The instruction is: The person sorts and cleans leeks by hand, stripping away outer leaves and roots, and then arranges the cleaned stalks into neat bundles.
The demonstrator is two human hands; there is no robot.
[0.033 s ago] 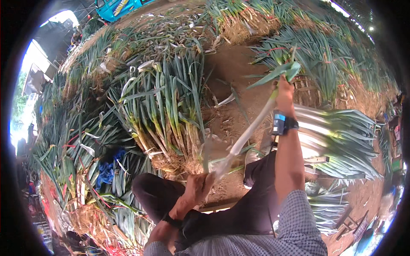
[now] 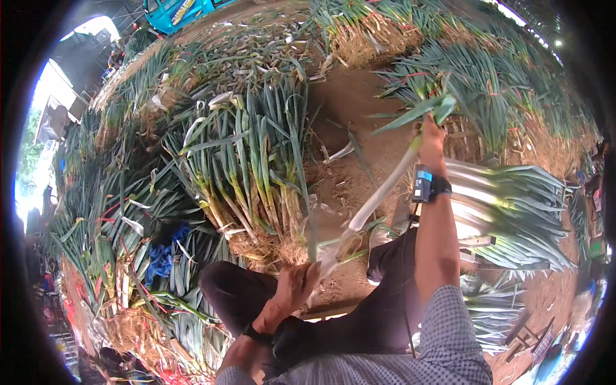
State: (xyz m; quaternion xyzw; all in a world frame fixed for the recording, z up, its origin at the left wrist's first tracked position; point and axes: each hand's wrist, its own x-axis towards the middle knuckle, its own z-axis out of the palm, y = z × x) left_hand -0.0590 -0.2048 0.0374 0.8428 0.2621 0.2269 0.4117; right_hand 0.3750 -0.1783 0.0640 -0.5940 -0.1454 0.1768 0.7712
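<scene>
A single leek (image 2: 384, 194) slants across the middle, its pale stalk low and its green leaves at the top. My right hand (image 2: 431, 140) is closed around it just below the leaves, arm stretched forward. Down by my knee, my left hand (image 2: 296, 287) is closed on thin, loose outer leaves (image 2: 332, 251), blurred by motion, which trail from the stalk's lower end. A narrow dark green strip stands up beside that hand. Unpeeled leeks (image 2: 256, 160) with brown roots stand bundled at front left. Cleaned white leeks (image 2: 494, 199) lie stacked to the right of my right forearm.
More leek bundles (image 2: 487, 83) fill the back right, and another heap (image 2: 128, 192) lies at left with a blue tangle (image 2: 159, 260). Leaf scraps litter the dirt floor (image 2: 346, 96). More leeks (image 2: 491, 308) lie lower right. A blue vehicle (image 2: 176, 13) stands far back.
My right hand has shifted slightly to the right, and the leek with it. My left hand stays almost where it was, still gripping the loose leaves.
</scene>
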